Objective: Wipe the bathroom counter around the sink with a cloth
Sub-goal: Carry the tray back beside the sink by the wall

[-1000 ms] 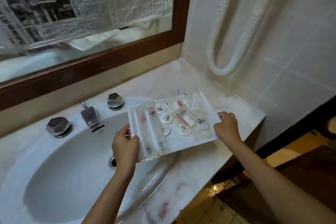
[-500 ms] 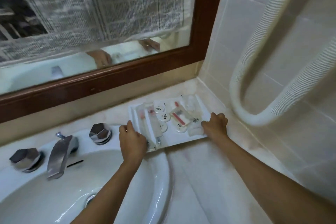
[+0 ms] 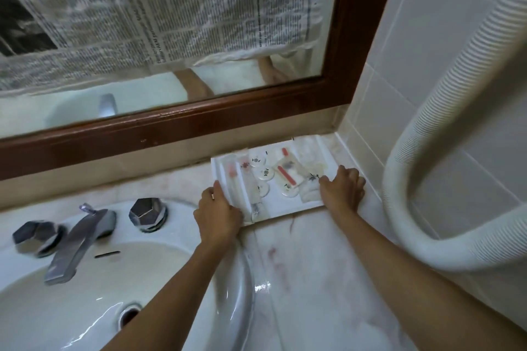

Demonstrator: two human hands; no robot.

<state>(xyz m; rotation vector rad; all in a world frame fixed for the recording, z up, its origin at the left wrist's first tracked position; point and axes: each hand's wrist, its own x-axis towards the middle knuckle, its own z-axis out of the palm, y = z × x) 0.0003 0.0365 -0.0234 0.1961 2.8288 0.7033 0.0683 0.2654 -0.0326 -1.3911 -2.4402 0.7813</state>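
A white amenity tray [image 3: 285,208] with several small wrapped toiletries lies flat on the pale marble counter [image 3: 308,288], pushed into the back right corner under the mirror. My left hand [image 3: 218,215] grips the tray's near left corner. My right hand [image 3: 343,192] holds its right edge. The white oval sink [image 3: 182,271] fills the lower left. No cloth is in view.
A chrome faucet [image 3: 77,242] and two faceted chrome knobs [image 3: 147,214] stand behind the basin. A wood-framed mirror [image 3: 199,120] covered with newspaper runs along the back. A thick white ribbed hose [image 3: 433,111] loops down the tiled right wall, hanging over the counter's right side.
Both hands carried the tray from above the sink rim back and right, then set it down in the corner by the mirror. The camera leaned in closer.
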